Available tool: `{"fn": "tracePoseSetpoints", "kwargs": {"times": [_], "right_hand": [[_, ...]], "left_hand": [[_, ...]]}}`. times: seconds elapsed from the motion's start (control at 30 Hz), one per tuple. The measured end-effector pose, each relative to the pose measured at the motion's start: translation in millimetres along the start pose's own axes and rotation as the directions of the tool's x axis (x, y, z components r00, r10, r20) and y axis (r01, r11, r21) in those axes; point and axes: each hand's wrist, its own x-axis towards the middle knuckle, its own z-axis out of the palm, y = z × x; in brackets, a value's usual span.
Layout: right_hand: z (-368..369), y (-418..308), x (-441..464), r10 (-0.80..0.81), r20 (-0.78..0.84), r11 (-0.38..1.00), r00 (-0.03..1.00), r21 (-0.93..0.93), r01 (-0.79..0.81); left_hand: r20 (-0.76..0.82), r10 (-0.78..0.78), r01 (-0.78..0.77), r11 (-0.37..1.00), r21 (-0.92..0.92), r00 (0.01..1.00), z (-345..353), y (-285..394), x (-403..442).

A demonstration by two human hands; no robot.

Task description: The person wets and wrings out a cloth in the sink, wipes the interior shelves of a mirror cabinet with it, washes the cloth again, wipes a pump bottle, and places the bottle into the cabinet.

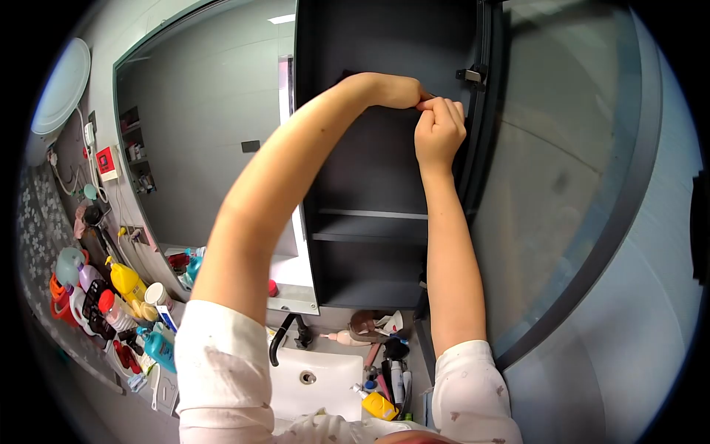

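Note:
Both my arms reach up into a dark open cabinet (362, 163) with black shelves. My left hand (399, 91) is bent at the wrist, its fingers mostly hidden behind the wrist and my other hand. Right beside it, my right hand (441, 127) is closed, fingers curled in a pinch, and the two meet near the cabinet's right side. Whatever lies between the fingertips is too small to make out. A metal hinge (472, 75) is fixed on the cabinet frame just to the right of my hands. The mirrored door (569, 148) stands open on the right.
Below the cabinet are a white sink (314, 385) and a black faucet (285, 337). Tubes and a yellow bottle (379, 406) lie right of the sink. A mirror (207, 126) fills the left wall, with a yellow pump bottle (126, 280) and other bottles below it.

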Motion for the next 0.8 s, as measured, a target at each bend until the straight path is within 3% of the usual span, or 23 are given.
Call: {"fn": "tracePoseSetpoints", "kwargs": {"times": [0.1,0.13,0.17,0.23,0.27,0.37,0.43,0.5,0.63,0.7,0.8], "right_hand": [[-0.7,3.5,-1.5,-0.060,-0.012,0.998,0.998,0.013,0.060],[1.1,3.6,-2.8,-0.082,-0.070,0.995,0.994,0.043,0.085],[2.9,4.0,-3.7,-0.103,-0.129,0.991,0.986,0.073,0.113],[4.4,3.9,-3.9,-0.119,-0.199,0.990,0.973,0.045,0.130],[5.1,4.8,-4.9,-0.109,-0.183,0.991,0.977,0.052,0.120],[5.9,6.8,-6.7,-0.097,-0.154,0.994,0.983,0.038,0.104],[6.6,7.5,-7.9,-0.095,-0.151,0.995,0.984,0.022,0.099],[7.5,8.7,-7.3,-0.121,-0.162,0.992,0.979,0.008,0.124],[6.2,11.9,-6.8,-0.162,-0.158,0.986,0.974,0.011,0.166],[5.7,11.8,-6.6,-0.175,-0.156,0.984,0.972,0.003,0.178],[4.2,11.7,-4.9,-0.206,-0.134,0.979,0.969,-0.033,0.203]], "left_hand": [[-0.044,0.077,-0.082,0.987,-0.139,0.996,1.1,3.6,7.5],[-0.041,0.170,-0.175,0.961,-0.213,0.985,3.6,-4.8,19.7],[-0.055,0.171,-0.179,0.960,-0.216,0.984,4.1,-5.0,29.0],[0.091,0.179,-0.171,0.981,-0.093,0.980,0.7,7.6,38.3],[0.103,0.105,-0.084,0.979,-0.187,0.989,0.8,10.5,42.1],[0.129,0.184,-0.142,0.949,-0.282,0.974,1.7,7.5,46.2],[0.107,0.213,-0.162,0.919,-0.360,0.971,8.8,2.3,47.9],[-0.024,0.273,-0.243,0.810,-0.534,0.962,11.5,-0.3,47.1],[-0.100,0.285,-0.293,0.785,-0.545,0.953,11.9,0.4,40.0],[-0.026,0.414,-0.337,0.702,-0.627,0.910,6.1,-1.1,32.5],[0.058,0.411,-0.358,0.847,-0.392,0.910,-10.0,6.6,25.4]]}}
